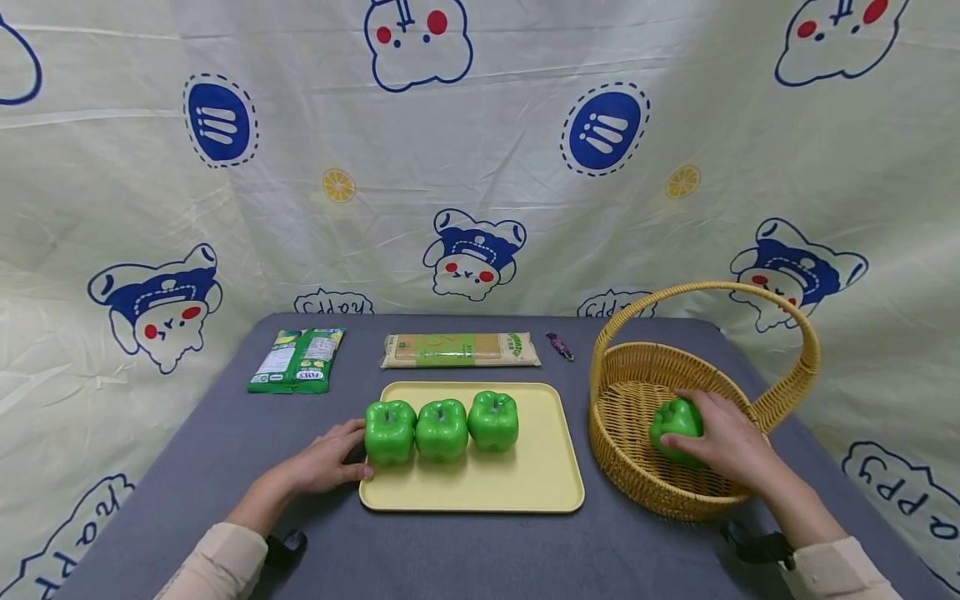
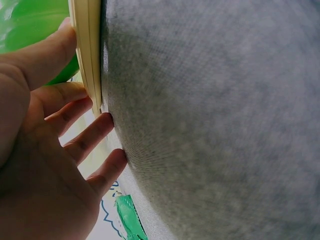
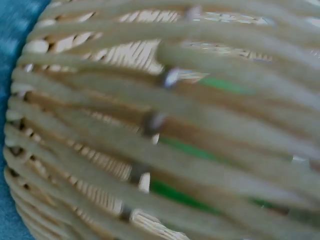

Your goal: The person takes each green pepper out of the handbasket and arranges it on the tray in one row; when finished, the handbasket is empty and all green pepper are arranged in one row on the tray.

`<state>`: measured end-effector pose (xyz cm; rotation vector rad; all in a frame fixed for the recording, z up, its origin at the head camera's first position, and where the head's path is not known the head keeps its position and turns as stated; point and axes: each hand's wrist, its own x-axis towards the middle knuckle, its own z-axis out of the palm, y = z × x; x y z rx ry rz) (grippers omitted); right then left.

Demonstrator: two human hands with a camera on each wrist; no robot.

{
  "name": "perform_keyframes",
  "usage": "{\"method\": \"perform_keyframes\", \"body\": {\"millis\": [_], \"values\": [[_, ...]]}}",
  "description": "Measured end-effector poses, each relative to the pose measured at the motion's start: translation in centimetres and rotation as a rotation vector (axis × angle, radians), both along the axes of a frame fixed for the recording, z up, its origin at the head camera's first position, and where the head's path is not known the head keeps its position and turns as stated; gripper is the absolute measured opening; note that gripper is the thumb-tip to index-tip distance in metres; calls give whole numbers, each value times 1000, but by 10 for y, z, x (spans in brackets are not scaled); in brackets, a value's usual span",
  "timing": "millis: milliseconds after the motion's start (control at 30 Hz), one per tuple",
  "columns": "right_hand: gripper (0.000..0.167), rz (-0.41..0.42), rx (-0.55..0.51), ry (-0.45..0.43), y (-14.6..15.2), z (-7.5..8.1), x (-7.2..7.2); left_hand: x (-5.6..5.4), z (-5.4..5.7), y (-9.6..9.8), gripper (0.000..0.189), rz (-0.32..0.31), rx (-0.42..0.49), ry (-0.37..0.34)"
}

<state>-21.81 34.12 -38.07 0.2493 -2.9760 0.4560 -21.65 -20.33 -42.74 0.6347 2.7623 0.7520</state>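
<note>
In the head view my right hand [image 1: 726, 440] reaches over the near rim of a wicker basket [image 1: 626, 471] and grips a green bell pepper [image 1: 673, 427] inside it. The right wrist view is filled by the blurred basket weave [image 3: 100, 105], with bits of green behind the gaps. My left hand [image 1: 324, 461] touches the left edge of a pale yellow tray [image 1: 546, 475], its fingers spread and fairly straight in the left wrist view. Three more green bell peppers [image 1: 442, 432] stand in a row on the tray, the leftmost close to my left fingers.
Behind the tray lies a long packet of noodles [image 1: 461, 350], with a small purple wrapped item [image 1: 559, 346] to its right. A green snack bag [image 1: 297, 361] lies at the back left. The basket's tall handle [image 1: 806, 350] arches above it. A printed curtain [image 1: 510, 167] hangs behind the grey table.
</note>
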Motion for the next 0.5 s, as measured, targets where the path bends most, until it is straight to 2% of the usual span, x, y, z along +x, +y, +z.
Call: {"method": "perform_keyframes", "body": {"millis": [500], "values": [[81, 11, -38, 100, -18, 21, 16, 2, 2, 1, 66, -1, 4, -5]]}}
